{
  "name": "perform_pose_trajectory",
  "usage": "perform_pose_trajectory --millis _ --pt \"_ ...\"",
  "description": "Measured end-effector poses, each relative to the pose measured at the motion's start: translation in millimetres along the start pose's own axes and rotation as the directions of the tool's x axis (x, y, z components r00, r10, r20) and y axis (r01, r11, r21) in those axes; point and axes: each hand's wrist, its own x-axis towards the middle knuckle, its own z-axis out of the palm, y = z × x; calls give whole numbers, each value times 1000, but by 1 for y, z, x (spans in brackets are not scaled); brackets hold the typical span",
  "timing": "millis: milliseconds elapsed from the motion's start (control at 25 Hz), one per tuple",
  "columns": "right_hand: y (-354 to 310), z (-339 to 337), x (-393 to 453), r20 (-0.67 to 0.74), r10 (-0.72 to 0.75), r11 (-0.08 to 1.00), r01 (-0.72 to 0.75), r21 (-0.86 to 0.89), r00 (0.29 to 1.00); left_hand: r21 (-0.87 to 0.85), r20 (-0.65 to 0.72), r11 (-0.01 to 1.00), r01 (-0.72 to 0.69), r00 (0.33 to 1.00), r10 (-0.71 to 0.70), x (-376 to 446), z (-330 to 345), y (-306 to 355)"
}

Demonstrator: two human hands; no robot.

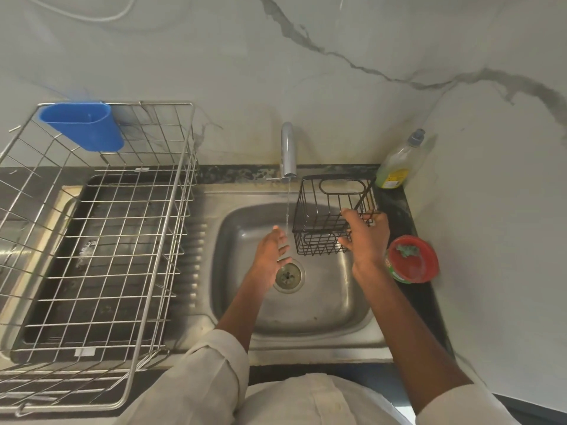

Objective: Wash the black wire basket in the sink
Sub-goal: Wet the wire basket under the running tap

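sleeves (211,372) lowest in frame | left hand (271,257) spread under tap (288,151) stream; right hand (366,237) gripping basket (322,222) over sink (306,329) | soap tub (412,259) on bench

Pale cream sleeves (211,360) rolled above both forearms; matching loose garment below — hands bare, no rings.

No readable text anywhere. Yellow label on the soap bottle (399,162) at two o'clock from the sink (306,320): print too blurred to read. Green band on the red tub (412,260) at three o'clock: lettering illegible as well.
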Motion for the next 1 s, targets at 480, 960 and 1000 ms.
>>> perform_pose_trajectory --millis 480,960,1000 --pt "15 -38 27 619 66 979 -170 110 782 -462 33 869 179 982 -185 -1 -15 -3" --pt "-42 -34 5 377 478 782 -188 -595 793 -269 -117 948 167 972 -205 7 -16 -28" --pt "-46 -30 4 353 478 756 -172 -632 804 -271 -107 946 175 972 -210 5 -17 -27"
